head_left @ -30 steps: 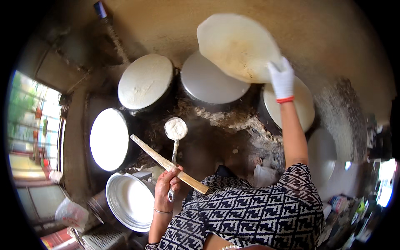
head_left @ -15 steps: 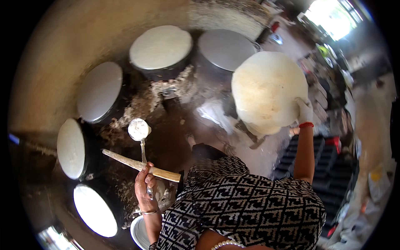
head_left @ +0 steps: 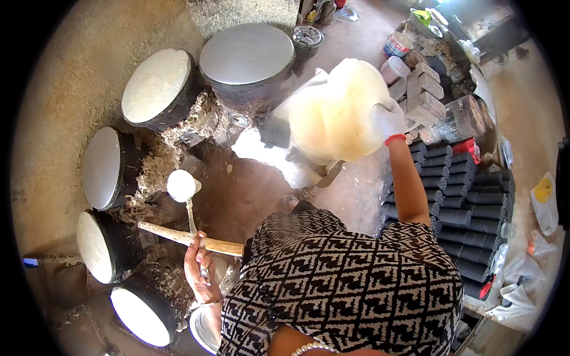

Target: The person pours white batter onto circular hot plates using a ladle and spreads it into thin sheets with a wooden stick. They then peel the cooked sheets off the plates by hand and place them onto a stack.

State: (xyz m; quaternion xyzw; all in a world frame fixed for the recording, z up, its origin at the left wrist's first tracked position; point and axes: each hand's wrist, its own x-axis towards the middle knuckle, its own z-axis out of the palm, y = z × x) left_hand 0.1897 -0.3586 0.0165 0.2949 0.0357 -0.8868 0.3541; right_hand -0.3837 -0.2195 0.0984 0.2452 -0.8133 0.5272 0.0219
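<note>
Flatbread (head_left: 337, 117) — now over white sheeting (head_left: 256, 149)

Five griddles (head_left: 101, 168) curve along the left, the ladle (head_left: 181, 186) and stick (head_left: 222, 245) in the left hand (head_left: 202, 267) inside their arc. Between griddles and stacked cylinders (head_left: 466, 237) (bricks (head_left: 428, 89) lie beyond these) is the flatbread (head_left: 335, 115), right hand (head_left: 389, 120) at its right edge.

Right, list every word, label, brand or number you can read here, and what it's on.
None can be read.
Red, white and blue tub: markings too small to read.
White bag with a yellow patch: no legible text.
Ladle, wooden stick and pale round sheet: no lettering visible.
</note>
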